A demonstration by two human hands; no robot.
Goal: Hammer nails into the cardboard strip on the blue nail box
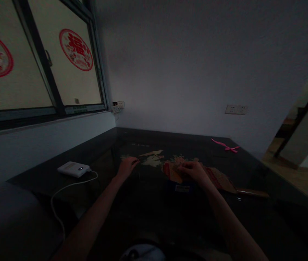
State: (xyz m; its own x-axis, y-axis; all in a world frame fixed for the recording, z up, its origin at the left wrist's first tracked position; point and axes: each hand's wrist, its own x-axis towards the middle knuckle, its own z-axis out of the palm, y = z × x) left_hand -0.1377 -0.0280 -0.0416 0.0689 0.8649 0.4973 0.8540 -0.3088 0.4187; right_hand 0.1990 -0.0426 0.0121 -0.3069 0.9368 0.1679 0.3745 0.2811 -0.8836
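Well left of my left hand (127, 166) lies a white power bank (72, 169). That hand's fingers are loosely bent and free. My right hand (193, 170) pinches the red-and-yellow packet (173, 173), a blue box (182, 188) just beneath; rightward, a wooden handle (252, 193).

Head camera, lone view | sits high, behind the person's bare left hand (128, 166) and bare right hand (193, 169) | faces forward, tipped down over glossy black tabletop (143, 203) | tabletop near, plain pale-grey wall (175, 72) farther | dark-framed glass window (61, 85) far left
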